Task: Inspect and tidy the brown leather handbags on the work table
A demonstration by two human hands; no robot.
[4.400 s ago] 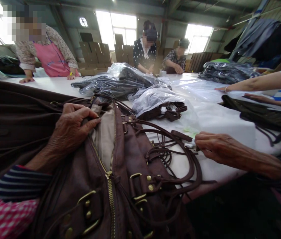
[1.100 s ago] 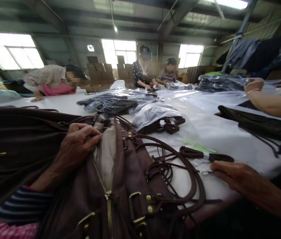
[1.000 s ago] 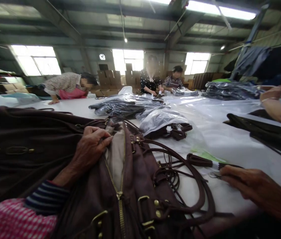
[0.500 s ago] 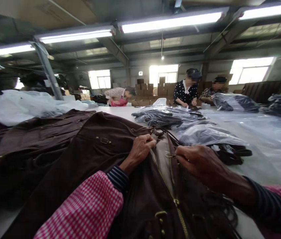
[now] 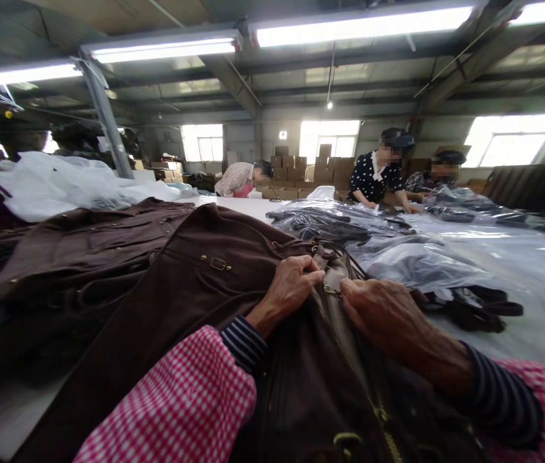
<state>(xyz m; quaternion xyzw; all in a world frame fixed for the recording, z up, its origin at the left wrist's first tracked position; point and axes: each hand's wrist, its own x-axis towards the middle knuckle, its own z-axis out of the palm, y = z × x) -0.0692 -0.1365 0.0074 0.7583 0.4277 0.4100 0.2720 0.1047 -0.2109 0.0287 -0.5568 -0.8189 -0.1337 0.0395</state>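
A dark brown jacket point(image 5: 204, 296) with brass fittings lies spread out in front of me. Its brass zip point(image 5: 337, 341) is parted at the top, showing a pale inner strip, and joined lower down. My left hand point(image 5: 291, 286) pinches the jacket's left front edge close to the collar. Across the opening, my right hand point(image 5: 392, 318) has its fingers closed at the other front edge. A small metal hook point(image 5: 331, 290) sticks out beside the right fingertips, between the two hands. What exactly lies under the right fingers is hidden.
More brown jackets point(image 5: 83, 244) are piled on my left, with white plastic sheeting point(image 5: 69, 183) behind. Garments in clear bags point(image 5: 320, 218) lie beyond my hands and to the right. Co-workers point(image 5: 381, 170) are across the white table point(image 5: 248, 207).
My right hand has come closer to my left, bringing the metal hook nearer the left fingertips. The left hand keeps its pinch. A co-worker across the table has reached an arm out to the side.
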